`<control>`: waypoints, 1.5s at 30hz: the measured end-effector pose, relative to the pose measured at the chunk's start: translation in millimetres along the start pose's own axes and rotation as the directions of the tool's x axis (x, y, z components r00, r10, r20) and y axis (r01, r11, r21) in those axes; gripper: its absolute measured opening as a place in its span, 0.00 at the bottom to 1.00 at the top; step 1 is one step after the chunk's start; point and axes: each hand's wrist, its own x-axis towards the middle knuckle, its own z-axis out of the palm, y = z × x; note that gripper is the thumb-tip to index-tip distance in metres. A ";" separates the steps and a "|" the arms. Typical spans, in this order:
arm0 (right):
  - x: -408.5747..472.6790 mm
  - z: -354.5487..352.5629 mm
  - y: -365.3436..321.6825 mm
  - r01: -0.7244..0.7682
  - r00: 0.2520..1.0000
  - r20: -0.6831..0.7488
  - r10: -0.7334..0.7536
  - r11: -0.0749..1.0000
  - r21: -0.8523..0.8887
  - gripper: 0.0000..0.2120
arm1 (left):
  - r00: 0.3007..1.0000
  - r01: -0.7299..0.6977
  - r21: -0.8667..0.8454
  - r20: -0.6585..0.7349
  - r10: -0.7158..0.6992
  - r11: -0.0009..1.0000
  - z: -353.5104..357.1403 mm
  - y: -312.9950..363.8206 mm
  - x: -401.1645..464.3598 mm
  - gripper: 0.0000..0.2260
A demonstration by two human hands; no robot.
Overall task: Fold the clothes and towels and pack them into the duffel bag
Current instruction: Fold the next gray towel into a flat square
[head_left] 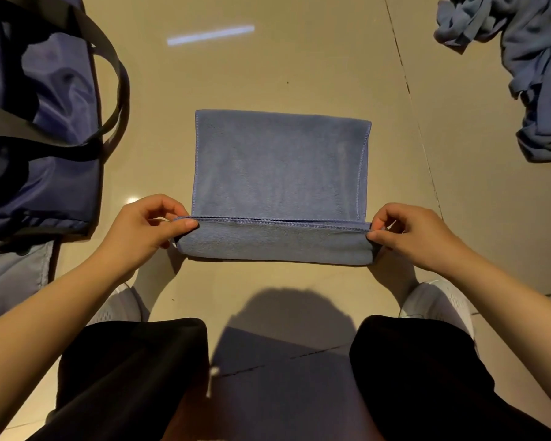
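A blue towel [279, 167] lies flat on the tiled floor in the middle of the head view, its near edge folded over towards the far side. My left hand [147, 226] pinches the left corner of that folded edge. My right hand [407, 233] pinches the right corner. Both corners are lifted a little off the floor. The navy duffel bag [45, 128] with black straps sits at the left, close to my left hand.
A heap of crumpled blue-grey clothes [528, 68] lies at the far right. A light grey piece of cloth [10, 275] lies under the bag's near end. My knees in black trousers and white shoes [439, 303] are just behind the towel.
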 end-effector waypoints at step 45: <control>-321.1 -190.4 -190.4 0.553 0.827 -0.377 -0.417 0.721 0.417 0.18 | 0.738 -0.567 0.049 -0.414 0.533 0.823 -124.6 259.9 -278.3 0.09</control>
